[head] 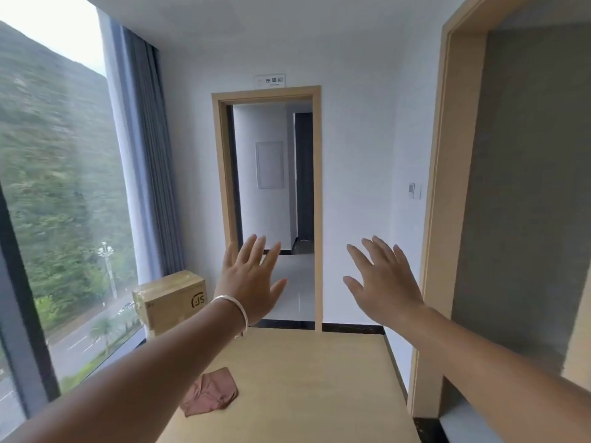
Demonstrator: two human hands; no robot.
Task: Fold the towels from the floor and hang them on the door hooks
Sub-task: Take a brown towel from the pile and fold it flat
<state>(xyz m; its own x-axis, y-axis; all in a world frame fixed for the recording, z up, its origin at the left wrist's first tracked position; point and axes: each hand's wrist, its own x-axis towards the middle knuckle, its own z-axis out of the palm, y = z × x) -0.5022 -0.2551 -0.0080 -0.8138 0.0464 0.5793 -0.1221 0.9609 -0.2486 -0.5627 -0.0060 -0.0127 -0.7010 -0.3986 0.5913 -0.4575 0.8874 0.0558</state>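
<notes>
So far we have folded and hung nothing: our left hand [248, 279] and right hand [382, 282] are spread wide and empty, and one crumpled towel [209, 391] lies on the surface well below the left hand. No door hooks are in view.

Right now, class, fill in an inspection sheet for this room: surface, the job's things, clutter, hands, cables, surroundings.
Surface: pale wooden floor, mostly bare.
Job's things: one pink towel lying crumpled on the floor; door hooks not seen.
Clutter: cardboard box by the window.
Hands: left hand and right hand raised, open, holding nothing; bracelet on the left wrist.
Cables: nothing seen.
Surroundings: large window, grey curtain, open doorway ahead.
</notes>
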